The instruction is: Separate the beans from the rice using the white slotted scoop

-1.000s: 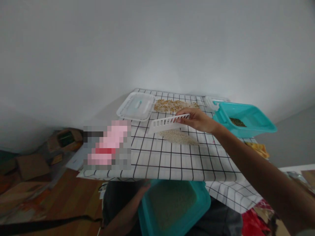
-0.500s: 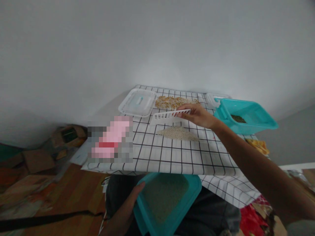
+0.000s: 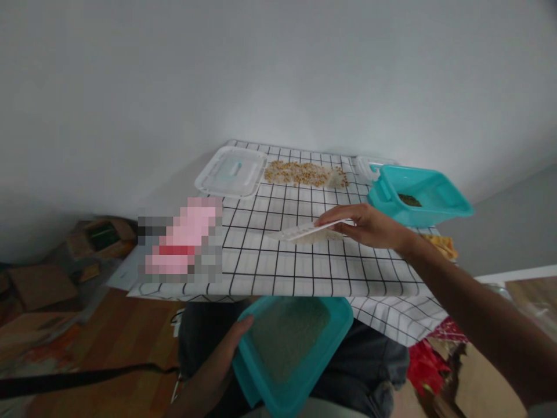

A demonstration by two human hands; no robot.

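Note:
My right hand (image 3: 368,225) is closed on a thin white plastic piece with slots (image 3: 300,231), held flat and slightly tilted above the table. Just beneath it lies a pale, sand-like pile (image 3: 324,236), mostly hidden by the piece and my fingers. Below the table's front edge, my left hand (image 3: 232,345) grips the left rim of a teal plastic tub (image 3: 300,400) in my lap, thumb over the edge. Fine greyish-beige grains (image 3: 289,337) fill the tub. The fingers of my left hand under the rim are hidden.
A checked cloth (image 3: 278,270) covers the table. At the back are a clear lid (image 3: 232,171) and scattered yellow kernels (image 3: 300,172). A second teal tub (image 3: 444,194) with dark green bits stands right; a blurred-out pink item (image 3: 189,232) lies left. A wall rises behind.
My right hand has brought the slotted piece down and toward me, from behind the pale pile to over it. The view has shifted slightly; my left hand still holds the tub.

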